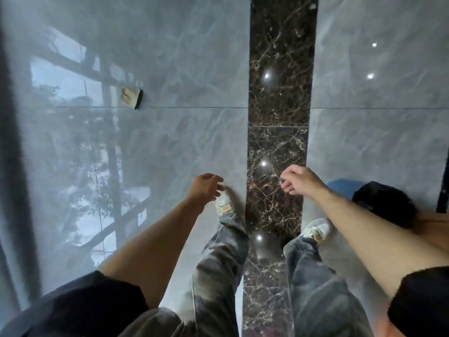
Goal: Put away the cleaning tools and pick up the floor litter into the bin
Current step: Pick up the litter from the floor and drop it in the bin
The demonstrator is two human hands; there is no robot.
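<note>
Next, beige crumpled paper scrap [132, 98] is targeted.
It is seen left of dark marble strip [279, 117]; best pinched by left hand [206, 188], fingers loosely curled, empty.

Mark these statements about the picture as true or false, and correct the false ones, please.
1. The left hand and the right hand hold nothing. True.
2. The scrap of litter lies on the dark marble strip. False: it lies on a grey tile, left of the strip.
3. The left hand touches the scrap of litter. False: the scrap lies apart from it, farther ahead on the floor.
4. A black object shows on the right, beside the right arm. True.
5. The person is barefoot. False: light shoes are on the feet.
</note>
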